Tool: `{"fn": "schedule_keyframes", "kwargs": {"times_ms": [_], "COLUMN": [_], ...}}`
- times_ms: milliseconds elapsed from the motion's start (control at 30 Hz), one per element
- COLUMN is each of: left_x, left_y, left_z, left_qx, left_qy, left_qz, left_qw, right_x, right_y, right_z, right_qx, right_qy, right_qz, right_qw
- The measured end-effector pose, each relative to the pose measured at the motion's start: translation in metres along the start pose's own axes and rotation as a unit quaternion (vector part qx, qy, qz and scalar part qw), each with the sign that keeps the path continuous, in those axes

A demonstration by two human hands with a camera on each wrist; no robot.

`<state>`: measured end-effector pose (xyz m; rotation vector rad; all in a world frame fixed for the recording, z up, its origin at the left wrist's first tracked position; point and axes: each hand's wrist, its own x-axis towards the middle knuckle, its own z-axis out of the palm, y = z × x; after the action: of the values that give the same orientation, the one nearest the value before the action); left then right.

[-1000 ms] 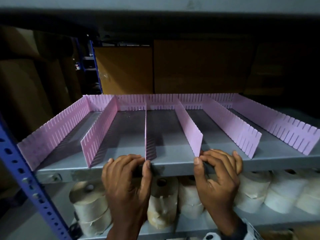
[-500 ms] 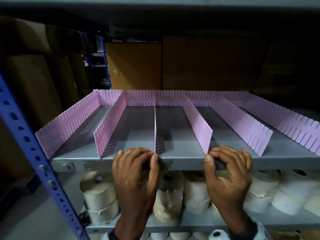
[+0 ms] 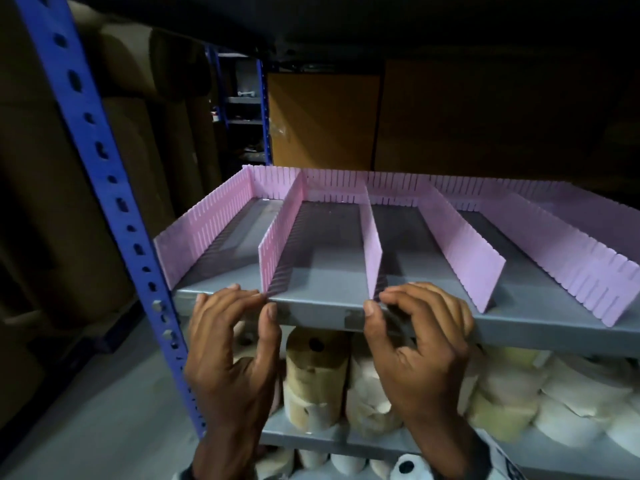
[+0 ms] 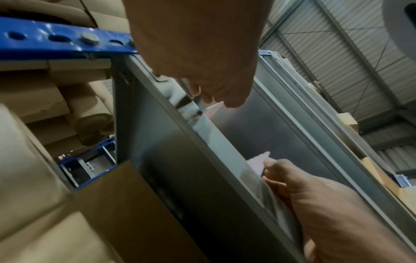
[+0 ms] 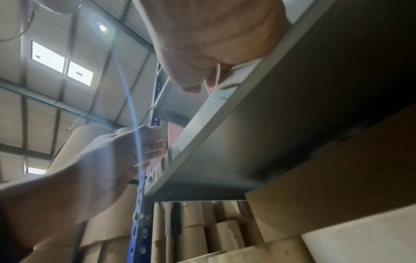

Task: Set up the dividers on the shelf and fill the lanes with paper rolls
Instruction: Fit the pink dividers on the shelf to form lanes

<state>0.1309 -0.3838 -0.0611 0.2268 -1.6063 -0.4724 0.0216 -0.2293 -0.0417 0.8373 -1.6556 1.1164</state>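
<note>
Several pink slotted dividers stand front to back on the grey shelf (image 3: 318,311), joined to a pink strip along the back. My left hand (image 3: 265,301) pinches the front end of the second divider from the left (image 3: 280,237), thumb on the shelf's front lip. At the front end of the third divider (image 3: 372,244), my right hand (image 3: 375,301) pinches it between thumb and fingers. The left wrist view shows the right hand's fingertips (image 4: 270,163) on a pink divider end (image 4: 258,162). Paper rolls (image 3: 315,368) stand on the shelf below. The lanes hold nothing.
A blue perforated upright (image 3: 104,161) frames the rack at the left. Large brown rolls (image 3: 41,202) are stacked beyond it. Cardboard boxes (image 3: 322,119) stand behind the shelf. More white rolls (image 3: 588,403) fill the lower shelf to the right.
Both hands have shifted one divider to the left: the left from the third to the second, the right from the fourth to the third. The head view has swung right.
</note>
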Motion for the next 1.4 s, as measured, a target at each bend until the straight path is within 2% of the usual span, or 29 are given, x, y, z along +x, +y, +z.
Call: {"fn": "schedule_keyframes", "kwargs": {"times_ms": [233,633,1100,1400], "left_x": [0.012,0.017,0.017,0.02], "left_y": [-0.018,-0.032,-0.03,-0.03], "left_z": [-0.002,-0.002,-0.004,-0.006], "left_qx": [0.023,0.007,0.002,0.013], "left_qy": [-0.047,-0.061,-0.082,-0.09], "left_qz": [-0.015,0.005,-0.018,-0.002], "left_qw": [0.999,0.998,0.996,0.996], "right_x": [-0.006,-0.008,-0.007,-0.007], "right_y": [0.0,-0.002,-0.003,-0.004], "right_z": [0.014,0.022,0.02,0.018], "right_qx": [-0.049,-0.078,-0.077,-0.073], "right_qy": [0.02,0.064,0.05,0.037], "right_qz": [-0.012,-0.006,-0.012,-0.011], "right_qw": [0.999,0.995,0.996,0.997]}}
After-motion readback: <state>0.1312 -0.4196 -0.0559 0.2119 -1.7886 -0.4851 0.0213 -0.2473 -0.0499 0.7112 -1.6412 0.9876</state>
